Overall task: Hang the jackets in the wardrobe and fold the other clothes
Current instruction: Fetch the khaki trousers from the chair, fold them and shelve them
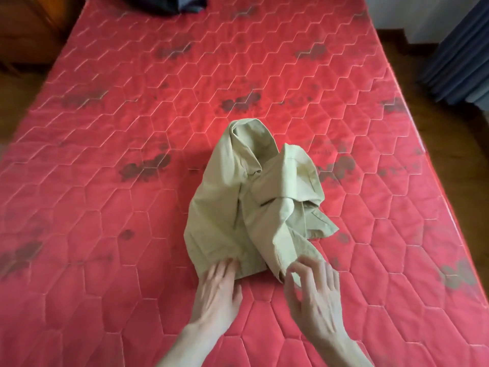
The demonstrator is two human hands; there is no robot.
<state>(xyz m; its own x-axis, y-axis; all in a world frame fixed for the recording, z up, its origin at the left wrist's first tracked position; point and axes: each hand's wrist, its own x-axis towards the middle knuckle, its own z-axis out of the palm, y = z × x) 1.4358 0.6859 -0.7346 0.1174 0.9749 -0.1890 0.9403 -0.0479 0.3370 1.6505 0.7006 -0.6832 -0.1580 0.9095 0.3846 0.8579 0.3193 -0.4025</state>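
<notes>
- Khaki garment (254, 197) lies bunched on the red mattress (105, 154).
- Left hand (217, 292) presses its hem flat, fingers straight.
- Right hand (312, 284) pinches a corner; spreading it smooth before folding seems wise.

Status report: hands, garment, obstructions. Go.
Left hand flat on beige garment hem. Right hand pinching its near edge. Garment crumpled, unfolded. Nothing obstructing.

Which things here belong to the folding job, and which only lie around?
Job: beige garment, crumpled; left hand flat on its hem; right hand pinching its edge; dark clothes at the far end.
Around: red mattress; blue curtain.
</notes>
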